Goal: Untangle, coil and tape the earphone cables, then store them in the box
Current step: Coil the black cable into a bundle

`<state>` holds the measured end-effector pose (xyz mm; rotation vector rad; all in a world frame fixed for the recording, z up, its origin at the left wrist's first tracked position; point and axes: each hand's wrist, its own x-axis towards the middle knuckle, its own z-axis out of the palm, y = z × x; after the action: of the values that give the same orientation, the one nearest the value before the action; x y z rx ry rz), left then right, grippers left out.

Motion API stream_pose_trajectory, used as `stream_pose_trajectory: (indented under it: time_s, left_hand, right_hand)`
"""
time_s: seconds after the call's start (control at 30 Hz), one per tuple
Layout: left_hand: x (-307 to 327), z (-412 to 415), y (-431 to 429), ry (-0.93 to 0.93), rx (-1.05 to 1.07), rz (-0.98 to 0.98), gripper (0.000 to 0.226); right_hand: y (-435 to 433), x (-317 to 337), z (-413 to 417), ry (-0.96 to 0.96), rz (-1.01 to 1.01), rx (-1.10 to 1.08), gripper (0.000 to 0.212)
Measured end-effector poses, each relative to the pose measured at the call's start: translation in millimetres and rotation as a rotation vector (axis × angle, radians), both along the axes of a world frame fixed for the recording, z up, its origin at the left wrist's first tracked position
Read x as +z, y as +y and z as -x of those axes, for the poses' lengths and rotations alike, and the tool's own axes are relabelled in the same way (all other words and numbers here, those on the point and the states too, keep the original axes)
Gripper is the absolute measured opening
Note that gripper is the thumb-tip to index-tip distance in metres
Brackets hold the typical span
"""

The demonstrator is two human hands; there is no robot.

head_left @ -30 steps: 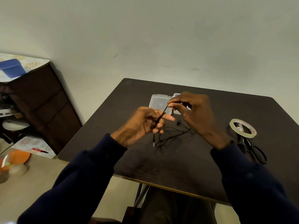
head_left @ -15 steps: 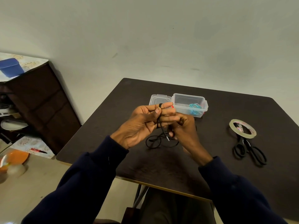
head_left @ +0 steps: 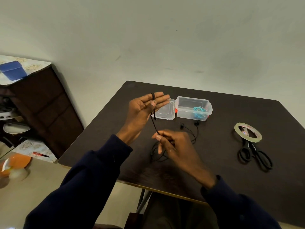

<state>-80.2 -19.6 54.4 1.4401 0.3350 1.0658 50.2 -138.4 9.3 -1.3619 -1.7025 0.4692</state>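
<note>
Pinching thin black cable, right fingers hold it taut (left thumb pins loop).

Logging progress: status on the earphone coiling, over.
Left hand up, black cable looped over fingers, thumb pinning it. Right hand pinches the slack. Remainder lies loose on table, unobstructed.

Bare table runs between the open box and the tape roll, and along the near edge to the right of the hands. Box and lid stand side by side at the far side; scissors lie with their blades under the roll. Black earphone cable stretches taut between left hand and right hand, with slack trailing on the table before the box.
</note>
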Motion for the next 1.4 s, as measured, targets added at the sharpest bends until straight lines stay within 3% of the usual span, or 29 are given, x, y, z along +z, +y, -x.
stream_pose_trajectory:
  time_s: [0.13, 0.27, 0.47, 0.7, 1.03, 1.13, 1.27, 1.4]
  left_hand:
    - [-7.8, -1.6, -6.5, 0.222, 0.082, -0.157, 0.029]
    - [-14.2, 1.2, -19.5, 0.402, 0.076, -0.279, 0.032]
    - [-12.5, 3.1, -31.4, 0.346, -0.060, -0.091, 0.038]
    - [-9.3, 7.7, -33.2, 0.231, -0.214, 0.134, 0.033]
    - [-9.7, 8.6, -29.2, 0.155, -0.261, 0.246, 0.026]
    - [-6.7, 10.0, -31.8, 0.111, -0.297, 0.261, 0.024]
    - [-2.1, 7.9, -31.9, -0.075, -0.344, 0.344, 0.027]
    - [2.6, 6.5, -29.2, -0.134, -0.308, 0.471, 0.028]
  right_hand:
    - [-3.4, 22.1, -10.5, -0.437, -0.091, -0.025, 0.028]
    - [2.4, 52.7, -28.0, -0.629, -0.253, -0.159, 0.038]
    - [22.9, 78.6, -49.8, -0.384, -0.359, -0.146, 0.008]
    - [33.9, 63.1, -49.5, -0.156, -0.309, -0.149, 0.009]
    - [39.3, 56.7, -50.9, -0.115, -0.340, -0.159, 0.010]
    - [41.3, 49.6, -50.4, 0.010, -0.274, -0.169, 0.012]
    - [39.5, 23.4, -37.1, 0.328, -0.066, -0.117, 0.017]
    - [34.9, -0.2, -11.8, 0.313, 0.029, -0.012, 0.028]
